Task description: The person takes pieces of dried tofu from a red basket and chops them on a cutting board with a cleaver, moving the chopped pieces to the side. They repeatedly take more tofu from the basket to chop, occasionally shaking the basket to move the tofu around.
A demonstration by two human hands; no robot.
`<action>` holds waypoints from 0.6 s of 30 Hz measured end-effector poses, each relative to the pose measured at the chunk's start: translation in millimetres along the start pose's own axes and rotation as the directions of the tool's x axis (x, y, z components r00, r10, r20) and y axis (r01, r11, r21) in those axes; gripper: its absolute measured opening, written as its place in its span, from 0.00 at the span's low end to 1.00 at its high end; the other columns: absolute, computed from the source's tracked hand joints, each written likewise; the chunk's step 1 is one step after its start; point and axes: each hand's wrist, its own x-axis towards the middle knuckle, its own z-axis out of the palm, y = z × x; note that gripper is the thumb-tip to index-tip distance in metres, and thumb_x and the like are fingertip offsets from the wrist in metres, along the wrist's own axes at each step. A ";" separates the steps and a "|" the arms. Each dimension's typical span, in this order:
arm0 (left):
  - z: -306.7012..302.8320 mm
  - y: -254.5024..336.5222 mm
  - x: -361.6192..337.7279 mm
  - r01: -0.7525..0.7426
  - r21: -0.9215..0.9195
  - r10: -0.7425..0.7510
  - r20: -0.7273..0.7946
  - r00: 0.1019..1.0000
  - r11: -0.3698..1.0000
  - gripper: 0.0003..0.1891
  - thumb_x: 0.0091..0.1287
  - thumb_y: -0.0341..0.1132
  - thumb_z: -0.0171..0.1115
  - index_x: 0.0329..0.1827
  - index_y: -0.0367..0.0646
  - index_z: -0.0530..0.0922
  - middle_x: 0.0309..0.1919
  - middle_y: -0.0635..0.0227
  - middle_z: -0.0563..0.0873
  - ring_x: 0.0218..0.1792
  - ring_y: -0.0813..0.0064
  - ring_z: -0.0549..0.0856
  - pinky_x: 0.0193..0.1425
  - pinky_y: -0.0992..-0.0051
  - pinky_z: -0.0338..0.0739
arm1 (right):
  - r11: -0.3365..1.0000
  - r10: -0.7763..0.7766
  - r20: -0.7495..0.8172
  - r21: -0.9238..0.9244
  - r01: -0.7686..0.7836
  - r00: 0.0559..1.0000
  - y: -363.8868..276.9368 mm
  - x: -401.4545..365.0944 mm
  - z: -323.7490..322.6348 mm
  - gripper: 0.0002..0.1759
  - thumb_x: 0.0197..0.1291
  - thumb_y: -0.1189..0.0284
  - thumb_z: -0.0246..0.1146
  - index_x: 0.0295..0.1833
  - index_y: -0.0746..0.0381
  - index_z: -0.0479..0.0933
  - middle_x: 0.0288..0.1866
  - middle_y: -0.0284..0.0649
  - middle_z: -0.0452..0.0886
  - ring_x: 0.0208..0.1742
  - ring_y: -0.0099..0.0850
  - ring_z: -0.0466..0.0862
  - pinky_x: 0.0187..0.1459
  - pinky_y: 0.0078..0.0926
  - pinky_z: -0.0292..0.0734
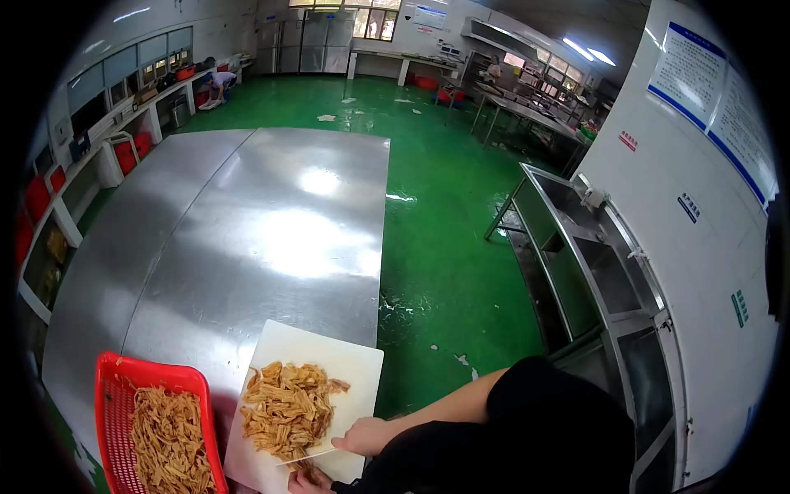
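My right hand (368,435) is wrapped round the handle of a knife (311,454), whose thin blade points left across the near part of a white cutting board (362,375). Just below the blade, at the bottom edge of the view, the fingers of my left hand (309,482) press on a small bunch of tan food strips (306,467). A heap of cut, tan-brown strips (288,407) lies on the board beyond the knife; their exact kind I cannot make out. To the left, a red plastic basket (156,372) holds many more such strips.
The board and basket stand at the near end of a large steel table (247,288). Steel sinks (605,272) line the right wall. The green floor (444,272) looks wet. One person (218,85) bends down at the far left; another (494,70) is at the back right.
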 end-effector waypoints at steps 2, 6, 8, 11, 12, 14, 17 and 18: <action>1.7 -3.2 4.8 -0.335 0.065 0.338 -0.057 0.939 0.940 0.20 0.61 0.44 0.57 0.50 0.42 0.81 0.41 0.48 0.81 0.44 0.52 0.78 0.51 0.56 0.73 | 0.998 -0.022 -0.006 0.063 0.022 1.000 7.5 17.2 20.2 0.10 0.60 0.71 0.49 0.46 0.63 0.67 0.29 0.47 0.81 0.33 0.48 0.83 0.33 0.43 0.76; -4.8 24.4 13.8 -0.536 0.243 0.554 -0.008 0.832 0.809 0.18 0.60 0.38 0.55 0.50 0.40 0.81 0.34 0.51 0.82 0.36 0.52 0.80 0.44 0.60 0.75 | 0.983 -0.076 -0.121 0.159 0.095 0.990 -2.0 55.6 16.6 0.10 0.61 0.72 0.48 0.45 0.64 0.68 0.28 0.48 0.81 0.33 0.48 0.83 0.32 0.44 0.76; -15.4 32.6 8.5 -0.558 0.278 0.575 0.024 0.817 0.781 0.19 0.60 0.38 0.55 0.51 0.40 0.80 0.34 0.51 0.82 0.36 0.53 0.80 0.43 0.61 0.75 | 0.986 -0.084 -0.107 0.133 0.099 0.991 -10.7 61.4 15.9 0.09 0.61 0.72 0.48 0.44 0.65 0.68 0.28 0.49 0.81 0.33 0.48 0.83 0.32 0.45 0.76; -30.9 36.2 7.4 -0.601 0.327 0.612 0.082 0.787 0.729 0.19 0.59 0.38 0.55 0.51 0.38 0.80 0.34 0.51 0.82 0.37 0.54 0.81 0.42 0.62 0.75 | 0.986 -0.070 -0.135 0.141 0.089 0.988 5.8 47.0 4.1 0.09 0.60 0.71 0.50 0.43 0.65 0.68 0.28 0.50 0.81 0.33 0.49 0.83 0.32 0.45 0.76; -32.8 39.0 3.1 -0.343 0.457 0.256 0.243 0.936 0.820 0.17 0.62 0.35 0.56 0.53 0.39 0.79 0.35 0.53 0.83 0.37 0.59 0.82 0.42 0.67 0.76 | 0.982 -0.011 -0.090 0.188 0.028 0.996 8.5 40.0 -2.2 0.11 0.60 0.70 0.52 0.44 0.65 0.68 0.28 0.50 0.80 0.33 0.50 0.82 0.32 0.45 0.75; -12.6 -7.9 5.3 -0.105 0.361 0.053 0.149 0.987 0.927 0.18 0.54 0.25 0.59 0.50 0.37 0.75 0.41 0.58 0.78 0.41 0.64 0.78 0.44 0.72 0.75 | 0.978 0.003 -0.090 0.210 0.016 0.996 10.6 17.1 -18.6 0.11 0.61 0.69 0.52 0.44 0.64 0.68 0.28 0.50 0.80 0.33 0.50 0.82 0.32 0.46 0.74; 29.9 -38.6 21.5 0.161 -0.080 -0.151 0.114 0.982 0.984 0.17 0.52 0.19 0.59 0.46 0.35 0.73 0.44 0.62 0.76 0.42 0.69 0.77 0.46 0.76 0.74 | 0.976 0.048 -0.080 0.214 -0.030 0.996 21.2 -4.1 -18.1 0.10 0.62 0.68 0.52 0.43 0.63 0.67 0.27 0.50 0.80 0.33 0.50 0.82 0.33 0.48 0.73; 30.6 -39.7 26.2 0.219 -0.260 -0.190 0.132 0.973 0.940 0.15 0.53 0.19 0.58 0.45 0.35 0.73 0.43 0.64 0.77 0.42 0.71 0.77 0.46 0.77 0.74 | 0.974 0.069 -0.081 0.220 -0.050 0.994 22.2 -7.5 -14.5 0.10 0.63 0.67 0.51 0.43 0.63 0.67 0.27 0.49 0.80 0.33 0.50 0.81 0.33 0.48 0.72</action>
